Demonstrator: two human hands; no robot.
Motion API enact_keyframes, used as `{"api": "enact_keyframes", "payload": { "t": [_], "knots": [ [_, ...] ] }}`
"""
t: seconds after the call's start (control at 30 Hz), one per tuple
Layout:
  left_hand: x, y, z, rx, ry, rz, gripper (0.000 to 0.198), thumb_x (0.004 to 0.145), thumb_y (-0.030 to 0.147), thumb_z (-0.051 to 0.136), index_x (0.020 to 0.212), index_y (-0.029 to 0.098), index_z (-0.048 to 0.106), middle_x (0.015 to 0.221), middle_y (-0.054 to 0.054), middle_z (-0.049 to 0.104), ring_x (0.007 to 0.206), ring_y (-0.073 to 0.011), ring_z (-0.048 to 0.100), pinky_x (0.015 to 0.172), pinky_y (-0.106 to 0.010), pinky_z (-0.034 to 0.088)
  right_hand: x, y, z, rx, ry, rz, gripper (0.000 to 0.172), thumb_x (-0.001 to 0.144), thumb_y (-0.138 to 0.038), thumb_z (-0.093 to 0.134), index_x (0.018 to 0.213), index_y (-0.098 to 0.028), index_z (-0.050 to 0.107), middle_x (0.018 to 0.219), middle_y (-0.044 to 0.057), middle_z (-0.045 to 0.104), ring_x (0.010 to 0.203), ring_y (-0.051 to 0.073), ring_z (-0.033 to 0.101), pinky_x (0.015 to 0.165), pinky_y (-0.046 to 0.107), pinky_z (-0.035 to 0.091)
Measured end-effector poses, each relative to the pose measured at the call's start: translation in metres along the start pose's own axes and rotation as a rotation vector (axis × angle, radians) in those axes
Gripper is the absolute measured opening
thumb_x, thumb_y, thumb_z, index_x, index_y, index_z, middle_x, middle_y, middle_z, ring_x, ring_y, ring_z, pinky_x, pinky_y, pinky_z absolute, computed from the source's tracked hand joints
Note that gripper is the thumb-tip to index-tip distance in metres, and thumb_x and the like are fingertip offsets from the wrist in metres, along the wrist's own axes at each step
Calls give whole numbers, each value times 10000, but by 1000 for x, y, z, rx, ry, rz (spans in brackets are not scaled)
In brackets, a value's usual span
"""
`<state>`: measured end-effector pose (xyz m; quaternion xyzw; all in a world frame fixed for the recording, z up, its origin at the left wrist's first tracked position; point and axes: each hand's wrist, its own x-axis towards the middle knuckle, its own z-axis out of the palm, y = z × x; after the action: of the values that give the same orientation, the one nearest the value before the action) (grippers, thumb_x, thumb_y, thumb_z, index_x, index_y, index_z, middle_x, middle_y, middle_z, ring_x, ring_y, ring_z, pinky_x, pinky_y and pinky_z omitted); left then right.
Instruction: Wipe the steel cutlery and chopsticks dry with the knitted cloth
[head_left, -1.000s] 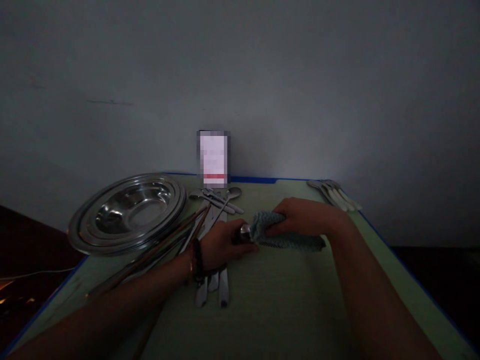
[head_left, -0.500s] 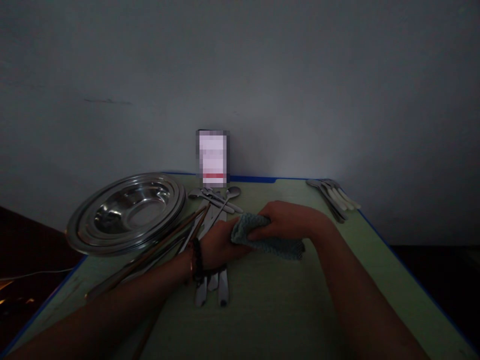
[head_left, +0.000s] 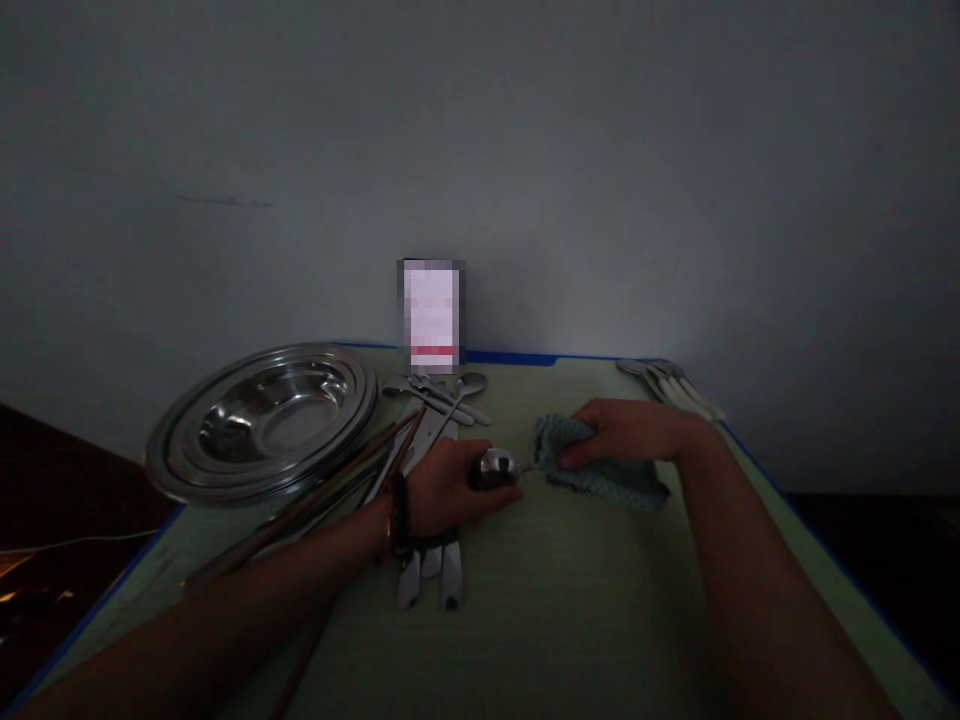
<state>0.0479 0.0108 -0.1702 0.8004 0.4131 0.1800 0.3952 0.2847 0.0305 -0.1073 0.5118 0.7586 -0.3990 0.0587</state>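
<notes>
Steel catches the little light there is on the spoon, held just above the middle of the green-topped desk, its bowl at the left hand and its thin neck pointing to the right hand. The fingers of the left hand are clamped on the bowl end, thumb on the near side. The right hand has its fingers closed on a folded blue-grey cloth, from whose edge the neck emerges; how far the handle runs inside the folds is hidden.

The spoon should prove light, stiff and hard to damage, but its polished, rounded bowl is likely slick under bare skin, more so if damp. A pinch across the bowl's rim, or where bowl meets neck, would stop it from twisting; the slim neck alone would roll easily. The cloth looks soft and limp, with a coarse weave that should grip smooth metal well; it is best bunched between thumb and fingers.

Beside the left forearm lie wooden chopsticks and metal cutlery handles, with stacked steel dishes beyond. White-handled cutlery sits near the far right corner.
</notes>
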Motion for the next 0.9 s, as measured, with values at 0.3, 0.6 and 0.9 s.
{"api": "enact_keyframes", "payload": {
  "t": [0.3,0.6,0.9],
  "knots": [
    [1,-1,-2,-166,66,55,253,740,367,672,869,159,607,632,45,592,541,-102,560,521,-201,426,-26,22,-11,109,100,67,459,702,-574,566,887,-172,686,818,36,680,711,161,603,628,245,463],
    [2,-6,-1,-3,181,283,297,816,216,586,1113,219,588,994,-33,639,899,-162,599,802,-294,467,-24,3,-13,-19,94,98,417,698,-532,589,906,-184,687,857,48,695,764,204,629,637,277,468],
    [1,-3,-1,17,199,149,468,748,373,674,1155,220,501,1017,-36,645,870,-195,607,764,-323,485,-22,5,-12,-27,107,51,405,718,-489,583,967,-181,667,919,45,696,819,210,634,678,277,463]
  ]
}}
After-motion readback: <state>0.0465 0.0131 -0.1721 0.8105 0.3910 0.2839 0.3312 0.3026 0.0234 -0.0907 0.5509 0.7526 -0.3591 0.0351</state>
